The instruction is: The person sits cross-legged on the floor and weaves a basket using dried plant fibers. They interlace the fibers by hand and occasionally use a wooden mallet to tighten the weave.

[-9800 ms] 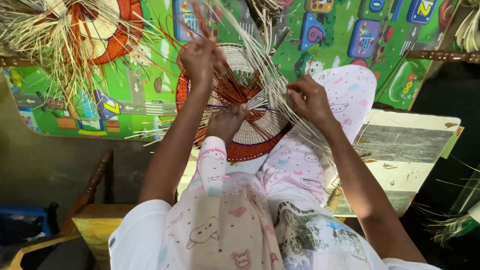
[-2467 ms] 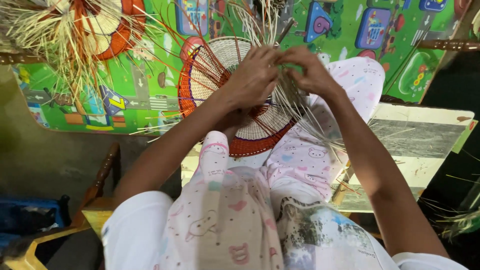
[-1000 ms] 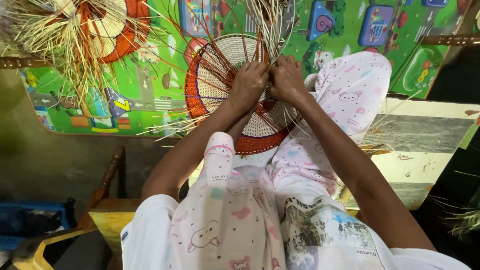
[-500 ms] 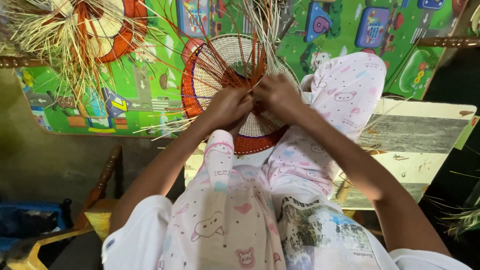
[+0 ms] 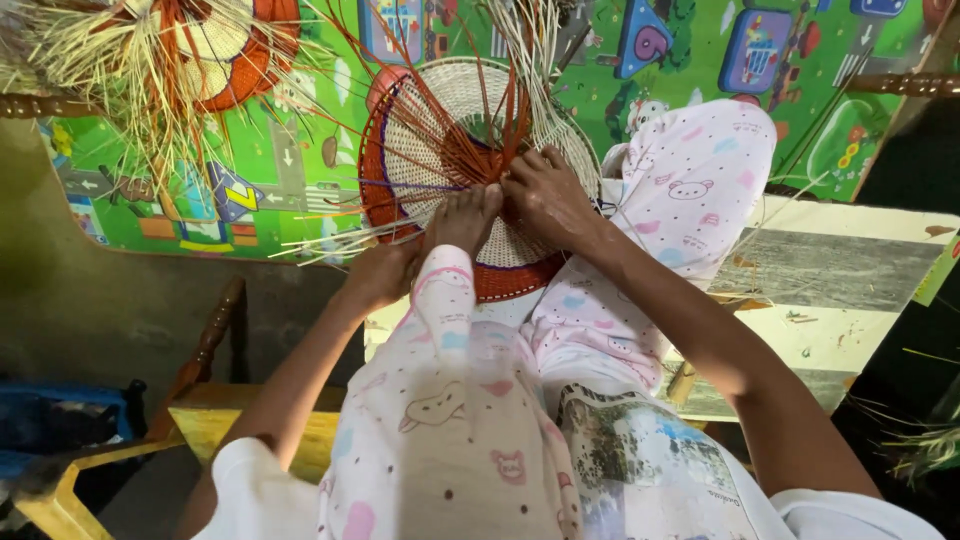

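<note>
Woven disc (image 5: 450, 120) of cream and orange cane, propped against the seated person's foot (image 5: 465, 215). Left hand (image 5: 380, 275) has dropped to its lower rim, gripping strands; right hand (image 5: 548, 198), lowered too, presses fingers-together on the weave, suggesting tightening.

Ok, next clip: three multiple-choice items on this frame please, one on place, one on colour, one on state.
1. Where does the right hand rest?
A. on the round weave
B. on the chair
C. on the mat
2. What colour is the weave's rim band?
A. blue
B. orange-red
C. black
3. How are the strands at the weave's top?
A. loose, sticking up
B. trimmed flush
C. knotted in a bow

A: its fingers press the woven face. B: an orange-red band edges the disc. A: the pale ends fan out unwoven.
</note>
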